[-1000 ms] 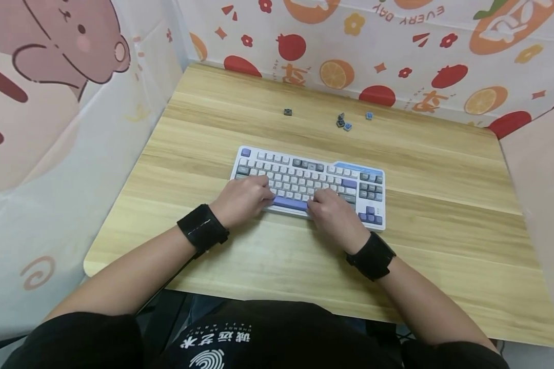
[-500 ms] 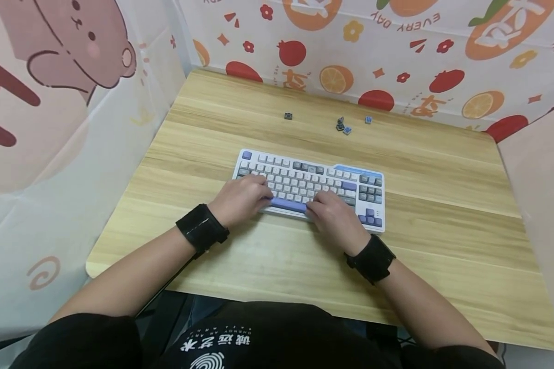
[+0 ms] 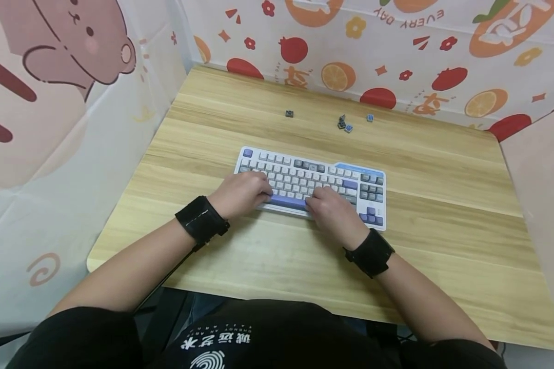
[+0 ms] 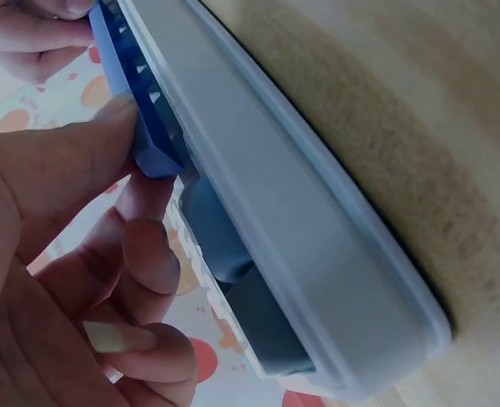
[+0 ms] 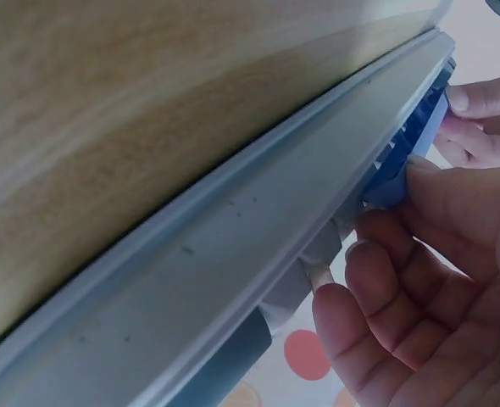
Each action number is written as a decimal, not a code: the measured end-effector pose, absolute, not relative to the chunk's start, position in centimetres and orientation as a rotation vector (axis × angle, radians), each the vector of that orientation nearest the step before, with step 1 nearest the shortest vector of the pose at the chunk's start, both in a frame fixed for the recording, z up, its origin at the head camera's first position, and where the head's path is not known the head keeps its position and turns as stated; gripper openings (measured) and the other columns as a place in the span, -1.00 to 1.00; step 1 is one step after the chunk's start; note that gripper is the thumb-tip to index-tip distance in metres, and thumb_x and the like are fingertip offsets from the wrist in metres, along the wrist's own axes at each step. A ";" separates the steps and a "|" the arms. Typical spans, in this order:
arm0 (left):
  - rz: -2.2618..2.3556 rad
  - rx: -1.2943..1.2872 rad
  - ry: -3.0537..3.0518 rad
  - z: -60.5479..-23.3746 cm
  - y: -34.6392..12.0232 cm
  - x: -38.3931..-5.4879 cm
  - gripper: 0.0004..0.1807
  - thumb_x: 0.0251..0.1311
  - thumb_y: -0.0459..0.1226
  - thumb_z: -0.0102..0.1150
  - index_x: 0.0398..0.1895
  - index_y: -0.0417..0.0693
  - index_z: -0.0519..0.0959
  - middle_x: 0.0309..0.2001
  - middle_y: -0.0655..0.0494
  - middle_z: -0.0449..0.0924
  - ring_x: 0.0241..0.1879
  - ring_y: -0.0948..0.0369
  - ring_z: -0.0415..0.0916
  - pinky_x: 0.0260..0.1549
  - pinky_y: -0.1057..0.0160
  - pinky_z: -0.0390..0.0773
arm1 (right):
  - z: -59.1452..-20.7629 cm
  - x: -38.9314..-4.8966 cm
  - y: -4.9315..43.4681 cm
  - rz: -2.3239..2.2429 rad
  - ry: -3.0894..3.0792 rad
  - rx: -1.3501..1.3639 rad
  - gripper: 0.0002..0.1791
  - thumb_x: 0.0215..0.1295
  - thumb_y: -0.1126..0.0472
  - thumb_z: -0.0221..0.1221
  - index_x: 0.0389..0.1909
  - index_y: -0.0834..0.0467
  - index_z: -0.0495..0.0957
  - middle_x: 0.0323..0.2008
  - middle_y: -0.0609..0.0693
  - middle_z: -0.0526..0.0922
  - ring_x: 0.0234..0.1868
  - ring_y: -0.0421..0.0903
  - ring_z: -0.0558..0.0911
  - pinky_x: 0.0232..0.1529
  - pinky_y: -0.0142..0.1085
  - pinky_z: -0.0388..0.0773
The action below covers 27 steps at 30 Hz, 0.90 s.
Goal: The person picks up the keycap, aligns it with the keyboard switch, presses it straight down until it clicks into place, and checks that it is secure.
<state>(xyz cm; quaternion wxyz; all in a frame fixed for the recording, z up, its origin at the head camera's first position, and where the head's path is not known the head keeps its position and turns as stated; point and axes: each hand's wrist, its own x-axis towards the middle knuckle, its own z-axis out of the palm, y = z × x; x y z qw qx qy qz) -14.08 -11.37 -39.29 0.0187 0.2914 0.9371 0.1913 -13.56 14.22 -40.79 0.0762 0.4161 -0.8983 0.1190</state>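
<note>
A white-cased keyboard (image 3: 300, 179) with pale, grey and purple keycaps lies on the wooden table. Both hands work at its front row, on the long purple spacebar keycap (image 3: 286, 202). My left hand (image 3: 242, 193) pinches the left end of that keycap, thumb on the near face, as the left wrist view shows. At the other end, my right hand (image 3: 331, 211) pinches it between thumb and fingers. In the wrist views the spacebar keycap (image 5: 389, 188) appears blue and tilted, with gaps and small light prongs showing between it and the case. My hands hide the neighbouring front-row keys.
Behind the keyboard lie several small keycaps or switches: a dark one (image 3: 289, 114), a dark pair (image 3: 341, 123), and a blue one (image 3: 370, 118). Printed cloth (image 3: 337, 46) walls the table's back and sides. Each wrist wears a black band (image 3: 202, 220).
The head view has shifted slightly. My left hand has moved a touch away from my body; both hands keep their pinch on the spacebar keycap.
</note>
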 end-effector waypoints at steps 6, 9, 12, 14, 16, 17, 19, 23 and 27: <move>0.630 0.893 2.885 -39.7 -11.6 -14.1 -0.93 0.13 -0.32 0.36 -0.32 0.01 0.74 -0.29 0.12 0.69 -0.25 0.14 0.61 -0.23 0.10 0.60 | -41.3 -13.5 14.1 0.390 -2.660 1.279 -0.86 0.32 0.35 0.20 -0.30 0.20 0.73 -0.47 -0.01 0.50 -0.44 -0.11 0.42 -0.42 -0.32 0.41; 0.633 0.900 2.898 -39.8 -11.5 -14.0 -0.93 0.09 -0.35 0.38 -0.40 0.03 0.73 -0.34 0.15 0.69 -0.27 0.16 0.62 -0.25 0.13 0.61 | -41.7 -13.4 14.0 0.403 -2.621 1.291 -0.85 0.32 0.37 0.18 -0.31 0.21 0.74 -0.49 0.00 0.50 -0.46 -0.11 0.41 -0.44 -0.33 0.41; 0.598 0.933 2.927 -39.9 -11.2 -13.9 -0.89 0.07 -0.37 0.38 -0.51 0.03 0.72 -0.43 0.17 0.64 -0.36 0.19 0.60 -0.34 0.17 0.60 | -41.9 -13.2 14.1 0.425 -2.595 1.282 -0.86 0.31 0.34 0.21 -0.27 0.21 0.75 -0.47 0.00 0.51 -0.45 -0.11 0.44 -0.42 -0.31 0.44; 0.552 0.960 2.954 -39.9 -10.9 -13.8 -0.87 0.06 -0.38 0.37 -0.56 0.02 0.70 -0.49 0.18 0.59 -0.43 0.21 0.55 -0.41 0.20 0.58 | -42.0 -13.1 14.1 0.426 -2.583 1.280 -0.86 0.30 0.34 0.23 -0.23 0.20 0.75 -0.45 0.00 0.54 -0.43 -0.10 0.47 -0.40 -0.31 0.47; 0.471 1.005 2.992 -39.9 -10.7 -13.5 -0.85 0.08 -0.40 0.34 -0.59 0.00 0.69 -0.53 0.17 0.53 -0.50 0.23 0.49 -0.49 0.22 0.54 | -42.0 -13.0 14.2 0.404 -2.573 1.287 -0.84 0.27 0.35 0.25 -0.18 0.19 0.75 -0.41 0.01 0.56 -0.41 -0.09 0.51 -0.39 -0.30 0.49; 0.423 1.033 3.009 -39.9 -10.6 -13.3 -0.83 0.08 -0.42 0.32 -0.60 -0.01 0.69 -0.54 0.17 0.50 -0.52 0.22 0.46 -0.52 0.22 0.53 | -42.1 -12.9 14.3 0.385 -2.569 1.293 -0.82 0.25 0.35 0.26 -0.15 0.18 0.74 -0.39 0.01 0.58 -0.40 -0.08 0.51 -0.38 -0.30 0.49; 0.333 1.089 3.035 -39.8 -10.5 -12.8 -0.84 0.08 -0.41 0.29 -0.61 -0.05 0.67 -0.53 0.14 0.48 -0.54 0.19 0.43 -0.57 0.21 0.51 | -42.1 -12.7 14.4 0.333 -2.564 1.304 -0.78 0.22 0.36 0.27 -0.12 0.17 0.73 -0.37 0.01 0.59 -0.39 -0.08 0.52 -0.39 -0.30 0.48; 0.189 1.158 3.053 -39.7 -10.5 -11.9 -0.86 0.13 -0.33 0.25 -0.56 -0.12 0.65 -0.46 0.08 0.48 -0.52 0.13 0.41 -0.60 0.18 0.50 | -42.1 -12.5 14.5 0.243 -2.563 1.310 -0.75 0.23 0.33 0.25 -0.07 0.16 0.72 -0.34 0.02 0.59 -0.39 -0.06 0.52 -0.43 -0.30 0.48; 0.102 1.156 3.092 -39.8 -10.4 -11.4 -0.82 0.19 -0.21 0.27 -0.45 -0.15 0.68 -0.38 0.04 0.53 -0.46 0.10 0.47 -0.59 0.16 0.52 | -42.1 -12.6 14.6 0.257 -2.580 1.284 -0.75 0.25 0.30 0.24 -0.07 0.14 0.72 -0.34 0.02 0.59 -0.38 -0.05 0.53 -0.43 -0.26 0.50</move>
